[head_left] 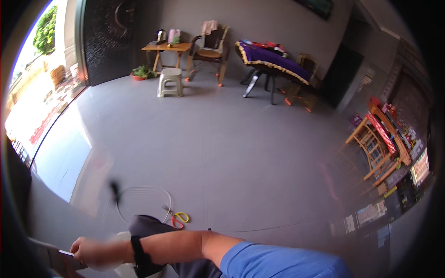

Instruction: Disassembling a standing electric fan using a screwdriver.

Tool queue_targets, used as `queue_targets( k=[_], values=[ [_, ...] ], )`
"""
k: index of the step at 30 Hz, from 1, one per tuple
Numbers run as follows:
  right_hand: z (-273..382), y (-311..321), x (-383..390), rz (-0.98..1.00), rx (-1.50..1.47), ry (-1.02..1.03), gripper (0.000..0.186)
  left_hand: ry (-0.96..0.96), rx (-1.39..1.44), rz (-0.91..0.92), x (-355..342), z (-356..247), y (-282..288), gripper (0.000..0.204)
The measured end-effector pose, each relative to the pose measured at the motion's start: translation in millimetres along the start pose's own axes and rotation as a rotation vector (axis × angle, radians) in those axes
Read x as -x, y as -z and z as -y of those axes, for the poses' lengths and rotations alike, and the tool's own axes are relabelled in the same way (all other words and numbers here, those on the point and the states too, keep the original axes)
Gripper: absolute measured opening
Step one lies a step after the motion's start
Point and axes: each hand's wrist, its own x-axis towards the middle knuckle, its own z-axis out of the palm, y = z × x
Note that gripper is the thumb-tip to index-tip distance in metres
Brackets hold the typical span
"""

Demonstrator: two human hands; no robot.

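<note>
My right arm, in a blue sleeve, reaches across the lower edge to the far left. A black band point(139, 252) is around its wrist. My right hand point(88, 251) is partly blurred, its fingers curled at a grey flat-sided thing point(48, 255) with a bright edge; what they grip is too unclear to name. My left hand is out of sight. On the floor beyond the arm lies a loop of pale cable point(169, 197). A blurred black thing point(115, 191) is at its left side. Scissors point(178, 219) with one red and one yellow handle touch the loop's right side.
A white plastic stool point(171, 82), a potted plant point(143, 72), a small wooden table point(164, 47) and a chair point(209, 54) stand by the far wall. A table with a purple cloth point(273, 59) is beside them. Wooden furniture point(378, 143) stands at right. A doorway opens at left.
</note>
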Motion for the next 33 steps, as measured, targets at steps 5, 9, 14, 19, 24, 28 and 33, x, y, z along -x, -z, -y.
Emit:
queue_targets(
  k=[5,9,14,19,24,28,33],
  values=[
    [-23,12,-13,-0.383,1.467,1.113,0.045,-0.053,-0.287,-0.261,1,-55,158,0.079],
    [19,-3,45,-0.539,1.784,0.846,0.032,0.015,-0.048,-0.151,6,-73,93,0.061],
    [29,10,55,-0.328,0.281,0.349,0.027,0.051,-0.199,-0.18,12,-105,86,0.06],
    [4,-11,42,-0.599,0.443,0.725,0.024,0.118,-0.175,-0.161,8,-112,90,0.071],
    [20,-9,62,-0.694,0.909,0.524,0.022,0.083,-0.187,-0.167,5,-105,91,0.07],
    [0,3,51,-0.564,1.271,1.228,0.02,0.096,-0.164,-0.157,3,-102,88,0.077],
    [4,-8,57,-0.637,1.091,0.877,0.019,0.137,-0.161,-0.151,6,-99,98,0.083]
  ],
)
